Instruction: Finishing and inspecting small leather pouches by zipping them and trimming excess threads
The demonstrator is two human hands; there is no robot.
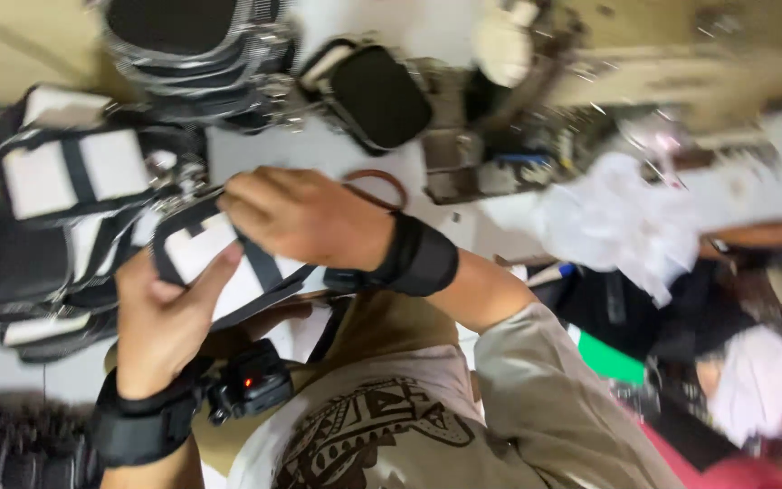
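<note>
Holding a white padded piece (214, 263) edged with black straps between both hands, the person grips it from two sides so it stays flat and taut. The left hand (160, 312) comes up from below, thumb pressed on the white face and fingers curled behind. The right hand (296, 217) lies over the upper edge, fingers closed down on a strap. Left of the hands lies a heap of similar pieces (56, 208), white foam panels bound in black webbing with small metal buckles. Beyond the right hand sit a rounded black pad (377, 95) and a thin brown rubber band (382, 186); farther right, crumpled white cloth (617, 222), soft and blurred.
</note>
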